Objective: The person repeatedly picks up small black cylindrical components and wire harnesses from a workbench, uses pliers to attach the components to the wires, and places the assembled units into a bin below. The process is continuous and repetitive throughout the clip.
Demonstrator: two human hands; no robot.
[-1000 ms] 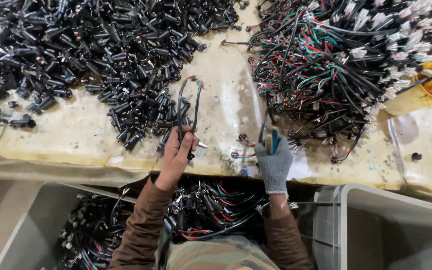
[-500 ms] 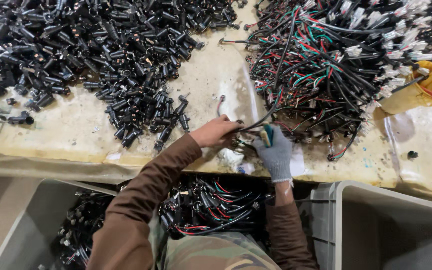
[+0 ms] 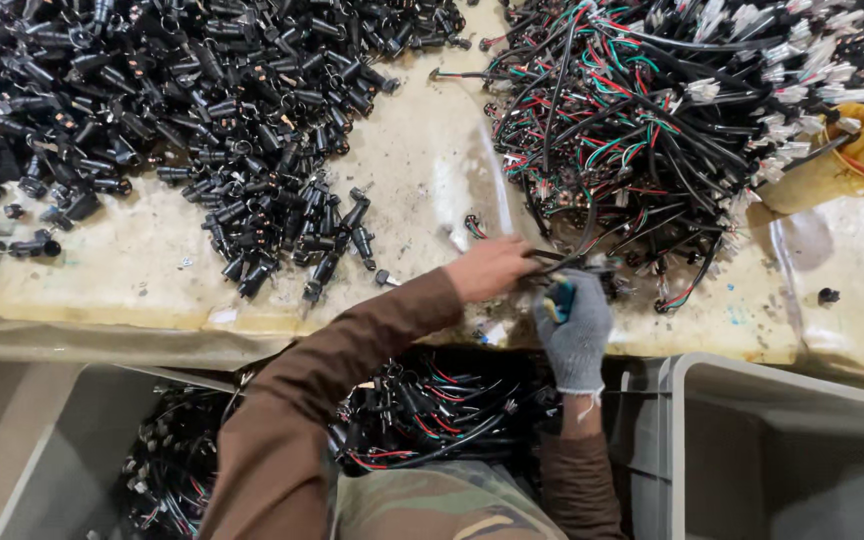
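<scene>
Far left on the tabletop [image 3: 102,280]: big heap of loose black connectors [image 3: 202,110], spilling toward the middle, plenty there not yet joined to any wire. Below the tabletop edge, the grey bin on the left [image 3: 42,440] and the gap in front of you hold a mass of wired harnesses [image 3: 422,410], black with red and green leads, so a fair batch looks done.

Your left hand [image 3: 487,268], bare, reaches across to the near edge of the wire pile; its grip is closed on a black cable [image 3: 557,258] at the pile's rim. Your right hand [image 3: 574,325], grey glove, sits just beside it, touching or nearly so, grip closed around a blue-handled tool [image 3: 559,298].

Right of that: tangled pile of multicolour wires with white plugs [image 3: 672,120], large, so much is left by my read. Yellow cup-like thing [image 3: 837,160] at its right edge. Grey bin on the right [image 3: 792,450] shows nothing inside.
</scene>
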